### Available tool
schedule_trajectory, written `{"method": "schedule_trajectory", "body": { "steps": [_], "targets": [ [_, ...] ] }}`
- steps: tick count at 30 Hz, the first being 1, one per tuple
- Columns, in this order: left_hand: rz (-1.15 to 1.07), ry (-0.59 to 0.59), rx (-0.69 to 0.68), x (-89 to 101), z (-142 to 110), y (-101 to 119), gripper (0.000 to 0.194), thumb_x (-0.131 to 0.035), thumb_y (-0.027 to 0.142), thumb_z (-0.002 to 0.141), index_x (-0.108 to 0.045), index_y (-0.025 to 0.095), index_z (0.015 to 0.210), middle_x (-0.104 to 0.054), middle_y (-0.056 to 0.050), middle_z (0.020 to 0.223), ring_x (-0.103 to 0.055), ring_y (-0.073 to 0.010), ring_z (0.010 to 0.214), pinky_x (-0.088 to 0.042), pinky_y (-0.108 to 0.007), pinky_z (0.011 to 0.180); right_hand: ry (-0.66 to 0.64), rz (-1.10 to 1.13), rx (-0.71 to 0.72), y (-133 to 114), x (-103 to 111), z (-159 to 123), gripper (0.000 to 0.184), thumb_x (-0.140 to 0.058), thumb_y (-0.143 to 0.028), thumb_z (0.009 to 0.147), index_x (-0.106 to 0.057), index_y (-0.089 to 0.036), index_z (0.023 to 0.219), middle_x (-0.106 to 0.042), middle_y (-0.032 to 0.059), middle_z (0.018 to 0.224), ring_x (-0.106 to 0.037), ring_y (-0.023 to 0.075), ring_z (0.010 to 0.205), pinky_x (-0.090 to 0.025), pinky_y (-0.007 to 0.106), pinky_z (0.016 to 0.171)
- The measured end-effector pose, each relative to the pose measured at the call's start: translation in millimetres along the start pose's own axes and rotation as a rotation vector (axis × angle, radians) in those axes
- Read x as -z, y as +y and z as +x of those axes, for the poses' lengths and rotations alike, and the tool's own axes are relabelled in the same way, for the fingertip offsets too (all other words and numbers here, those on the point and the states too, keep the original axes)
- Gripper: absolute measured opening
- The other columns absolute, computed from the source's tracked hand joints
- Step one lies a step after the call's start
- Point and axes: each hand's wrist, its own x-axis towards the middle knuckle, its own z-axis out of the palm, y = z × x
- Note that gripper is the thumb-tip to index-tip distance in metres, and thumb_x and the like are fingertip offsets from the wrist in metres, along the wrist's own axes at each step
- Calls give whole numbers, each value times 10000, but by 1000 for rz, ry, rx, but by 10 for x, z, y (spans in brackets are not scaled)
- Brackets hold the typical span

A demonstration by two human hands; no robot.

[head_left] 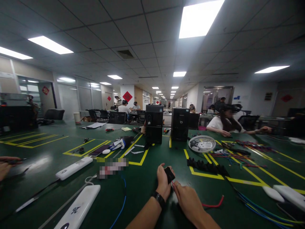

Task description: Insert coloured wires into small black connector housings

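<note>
My left hand (163, 183), wearing a black wristwatch (159, 199), is closed around a small black block (169, 175) above the table's near middle. Beside it, my right hand (188, 197) pinches a red wire, whose thin end shows between my fingertips and the block. Whether that end sits inside the block is too small to tell. A thicker length of red wire (215, 204) comes out on the far side of my right hand and bends upward. To the right lies a row of black blocks (206, 166) on the green table.
Two black computer towers (154, 124) stand ahead, near a white round basket (202, 144). White power strips (77, 206) and a blue wire (122, 203) lie to the left. Coloured wires (264, 206) spread right. A co-worker (225, 124) sits across; another person's hand (9, 163) shows at left.
</note>
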Motion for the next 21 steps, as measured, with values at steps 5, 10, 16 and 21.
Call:
{"method": "schedule_trajectory", "body": {
  "steps": [5, 10, 16, 21],
  "targets": [
    [267, -154, -289, 76, 17, 133, 219, -448, 279, 821, -406, 220, 1028, -569, 19, 657, -509, -100, 461, -382, -197, 436, 12, 163, -54, -68, 118, 66, 378, -306, -263, 984, -641, -194, 822, -705, 64, 730, -675, 185, 672, -354, 251, 571],
    [105, -170, -155, -21, -51, 73, 249, -402, 283, 832, -365, 226, 1071, -585, 4, 675, -540, -123, 499, -425, -236, 471, 49, 221, -83, -67, 160, 0, 379, -297, -252, 980, -632, -197, 810, -696, 61, 719, -668, 182, 687, -362, 249, 588],
    [5, -87, -124, -34, -84, 116, 271, -425, 270, 808, -349, 226, 1065, -577, 7, 652, -534, -120, 495, -413, -234, 476, 21, 172, -70, -92, 22, -20, 352, -298, -257, 980, -634, -196, 898, -702, 78, 742, -670, 190, 696, -352, 245, 570],
    [134, -132, -245, -41, -107, 202, 293, -410, 256, 806, -357, 236, 1093, -587, 7, 684, -541, -118, 498, -411, -224, 468, 11, 258, -114, -152, 117, -21, 363, -287, -243, 982, -628, -194, 868, -698, 71, 760, -665, 173, 708, -360, 237, 597]
  ]
}}
